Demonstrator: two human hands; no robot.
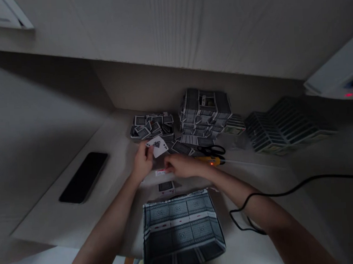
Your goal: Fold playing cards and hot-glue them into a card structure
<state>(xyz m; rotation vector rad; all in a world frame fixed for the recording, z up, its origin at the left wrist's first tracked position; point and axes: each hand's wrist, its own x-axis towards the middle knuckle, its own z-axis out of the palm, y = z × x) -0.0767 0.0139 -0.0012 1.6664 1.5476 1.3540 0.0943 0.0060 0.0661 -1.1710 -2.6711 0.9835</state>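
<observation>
My left hand [142, 160] pinches a flat playing card [157, 146], its black-printed face turned up toward me. Just to the right, my right hand [180, 165] has its fingers closed at the end of a small folded playing card [160, 172] with red and white on it, low over the tabletop. Nearer to me sits a small block of cards [166, 187], dark patterned back on top. At the front stands a large box built from folded cards [181, 222], partly cut off by the lower edge.
Behind my hands are a tray of loose cards [152, 125] and a stacked card structure [205, 114]. Black scissors [211, 150] and a yellow glue gun [209, 160] lie right. A phone [84, 177] lies left; a black cable [286, 192] crosses my right forearm. Folded-card rows [288, 122] stand far right.
</observation>
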